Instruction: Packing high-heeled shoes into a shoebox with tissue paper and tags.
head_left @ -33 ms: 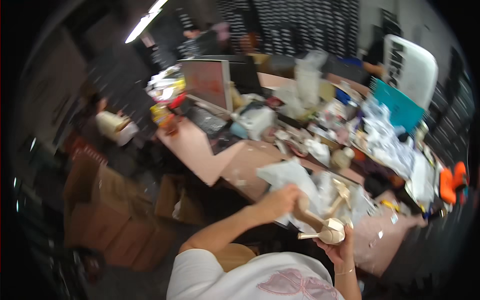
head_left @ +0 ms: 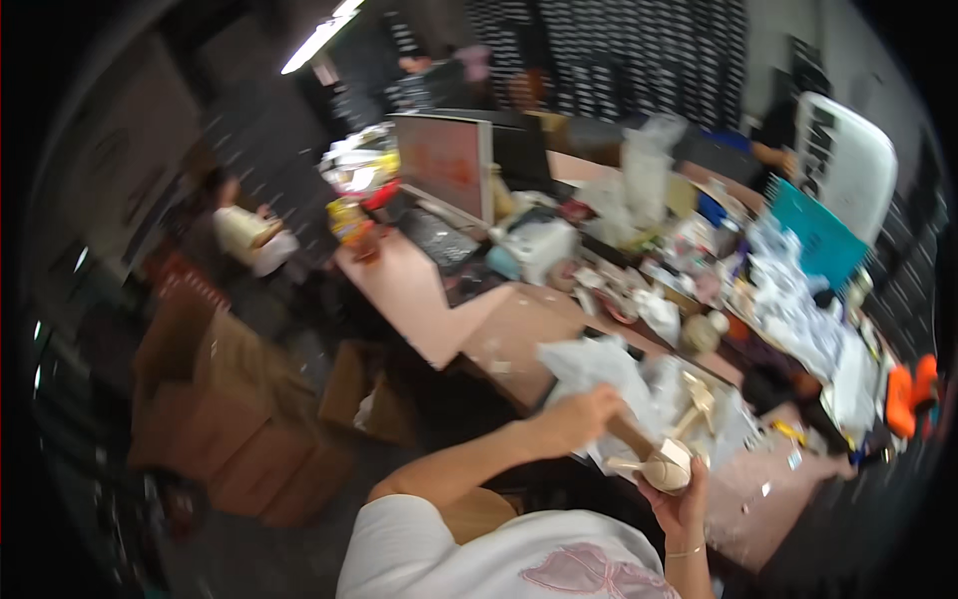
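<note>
In front of my chest, my right hand (head_left: 682, 507) grips a cream high-heeled shoe (head_left: 670, 469) from below, its fingers round the toe end. A thin pale piece sticks out from the shoe's left side, blurred. My left hand (head_left: 584, 417) is closed at the upper left end of a brown strip (head_left: 631, 436) that runs down to the shoe; whether this is the shoe's insole I cannot tell. Just beyond lies another cream heeled shoe (head_left: 699, 404) on white wrapping (head_left: 599, 371) on the pink-topped desk (head_left: 524, 334).
A monitor (head_left: 444, 165) and keyboard (head_left: 434, 240) stand farther back left. Crumpled plastic bags (head_left: 788, 270), a teal folder (head_left: 818, 235) and an orange object (head_left: 901, 399) crowd the right. Cardboard boxes (head_left: 235, 419) stand on the floor at left. A person (head_left: 249, 235) sits beyond them.
The whole view has swung, so the desk and its things sit farther right and lower in the picture. The shoe is tilted slightly differently; both hands keep their holds.
</note>
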Tool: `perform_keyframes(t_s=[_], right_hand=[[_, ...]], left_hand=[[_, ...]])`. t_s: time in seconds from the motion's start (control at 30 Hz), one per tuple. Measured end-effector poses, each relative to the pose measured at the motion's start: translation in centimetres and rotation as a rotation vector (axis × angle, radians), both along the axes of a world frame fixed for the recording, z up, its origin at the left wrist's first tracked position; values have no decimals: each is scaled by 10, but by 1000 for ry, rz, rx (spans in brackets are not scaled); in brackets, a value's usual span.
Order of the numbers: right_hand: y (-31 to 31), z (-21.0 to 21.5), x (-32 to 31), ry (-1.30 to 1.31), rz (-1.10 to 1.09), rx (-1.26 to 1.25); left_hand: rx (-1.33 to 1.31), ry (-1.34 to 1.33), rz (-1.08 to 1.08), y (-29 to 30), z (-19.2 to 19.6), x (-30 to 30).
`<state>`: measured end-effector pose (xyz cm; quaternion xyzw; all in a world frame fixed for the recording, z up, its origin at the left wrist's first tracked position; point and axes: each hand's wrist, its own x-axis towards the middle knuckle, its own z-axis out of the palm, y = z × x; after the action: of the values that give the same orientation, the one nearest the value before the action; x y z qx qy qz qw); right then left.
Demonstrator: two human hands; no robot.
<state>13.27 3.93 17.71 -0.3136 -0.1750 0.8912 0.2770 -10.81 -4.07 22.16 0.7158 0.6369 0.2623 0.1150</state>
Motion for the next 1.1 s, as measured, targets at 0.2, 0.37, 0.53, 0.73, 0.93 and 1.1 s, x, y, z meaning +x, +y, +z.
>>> perform_keyframes(t_s=[0.2,0.37,0.53,0.73,0.93,1.1], right_hand=[[-17,-25,-16,31,-57,-171],[-20,2,-1,131,102,-275],[-15,-10,0,262,57,-286],[-1,-35,41,352,-132,-329],[-5,-34,83,517,-157,-482],[-8,-33,95,461,-238,-413]], left_hand=[[-49,208,203,-53,-36,-28],[-117,17,57,-51,-21,-16],[-149,-22,-28,-21,-20,-4],[-70,-72,-118,22,-15,-8],[-264,-276,-159,43,8,41],[-104,-184,-309,48,7,77]])
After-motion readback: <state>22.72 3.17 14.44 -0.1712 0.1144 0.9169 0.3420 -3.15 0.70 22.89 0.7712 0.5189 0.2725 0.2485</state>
